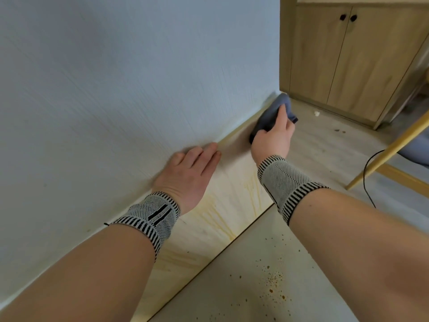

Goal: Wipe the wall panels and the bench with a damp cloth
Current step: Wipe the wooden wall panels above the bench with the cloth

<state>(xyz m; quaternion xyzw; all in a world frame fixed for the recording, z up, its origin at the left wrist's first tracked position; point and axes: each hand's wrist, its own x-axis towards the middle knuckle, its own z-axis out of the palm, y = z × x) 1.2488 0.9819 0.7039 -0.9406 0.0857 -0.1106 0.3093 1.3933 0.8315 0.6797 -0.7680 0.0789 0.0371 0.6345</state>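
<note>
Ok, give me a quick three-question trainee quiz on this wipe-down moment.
1. True or false: the right hand grips the crumpled dark blue cloth.
2. What does the left hand rest on?
3. Where are the yellowish streak stains? A) pale wooden bench B) wooden double-door cabinet

Key: 1 true. 2 the pale blue textured wall panel, fingers straight. 3 A.

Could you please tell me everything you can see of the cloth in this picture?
The cloth is dark grey-blue, soft and bunched into a rumpled wad, looking like thin fabric. It lies low along the strip where the pale blue wall ends. The right hand grips it from above, fingers curled over it, hiding its middle. Dampness cannot be judged.
</note>
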